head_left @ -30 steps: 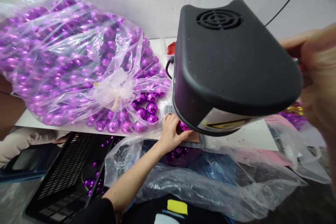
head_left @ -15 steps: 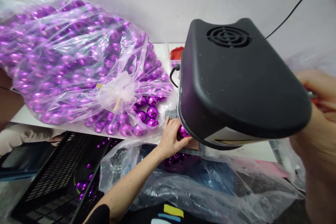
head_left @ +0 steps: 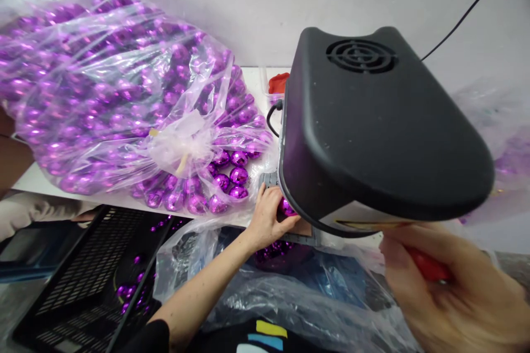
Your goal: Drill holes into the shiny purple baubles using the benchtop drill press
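Note:
A black machine (head_left: 372,127) with a round vent on top stands on the white table (head_left: 33,179). My left hand (head_left: 267,218) holds a shiny purple ball (head_left: 286,208) under the machine's front overhang, on a small plate there. My right hand (head_left: 451,292), blurred and near the camera at lower right, is wrapped round a red handle (head_left: 428,268) just below the machine's front edge. A big clear bag (head_left: 116,99) full of purple balls lies on the table to the left of the machine.
Below the table's edge hangs a clear plastic bag (head_left: 298,292) with purple balls in it. A black slotted crate (head_left: 83,281) holding a few purple balls sits at lower left. A red object (head_left: 278,83) lies behind the machine. A black cable (head_left: 467,11) runs up the wall.
My right hand has swung down from the machine's right side to below its front edge, pulling the red handle with it. My left hand stays on the purple ball.

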A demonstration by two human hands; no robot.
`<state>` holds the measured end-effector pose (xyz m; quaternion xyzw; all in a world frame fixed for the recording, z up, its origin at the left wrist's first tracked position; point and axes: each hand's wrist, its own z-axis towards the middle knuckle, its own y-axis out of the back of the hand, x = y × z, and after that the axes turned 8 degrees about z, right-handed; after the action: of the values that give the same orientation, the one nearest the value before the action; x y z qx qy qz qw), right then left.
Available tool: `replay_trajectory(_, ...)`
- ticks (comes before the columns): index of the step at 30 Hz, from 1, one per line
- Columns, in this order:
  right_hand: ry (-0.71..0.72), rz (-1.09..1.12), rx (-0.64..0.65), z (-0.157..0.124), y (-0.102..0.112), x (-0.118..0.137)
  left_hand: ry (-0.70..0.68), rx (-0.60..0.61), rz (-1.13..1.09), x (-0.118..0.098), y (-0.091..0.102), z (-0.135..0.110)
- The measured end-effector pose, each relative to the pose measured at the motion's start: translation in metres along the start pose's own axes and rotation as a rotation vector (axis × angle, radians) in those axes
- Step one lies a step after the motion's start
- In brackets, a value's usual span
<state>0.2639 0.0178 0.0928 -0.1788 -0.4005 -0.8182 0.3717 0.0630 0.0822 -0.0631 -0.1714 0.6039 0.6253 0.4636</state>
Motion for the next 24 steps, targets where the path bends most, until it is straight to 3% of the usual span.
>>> replay_trajectory(4,0.117,0.067,-0.007,-0.013,-0.003,-0.018,0.013,-0.001,-0.018,-0.001,0.001,0.0)
replay_trajectory(13,0.033,-0.053,0.084,-0.025,-0.009,-0.024,0.002,-0.03,-0.07,0.006,-0.007,-0.003)
replay_trajectory(24,-0.125,-0.042,-0.073,-0.053,-0.017,-0.042,-0.046,-0.055,-0.051,0.011,-0.01,-0.005)
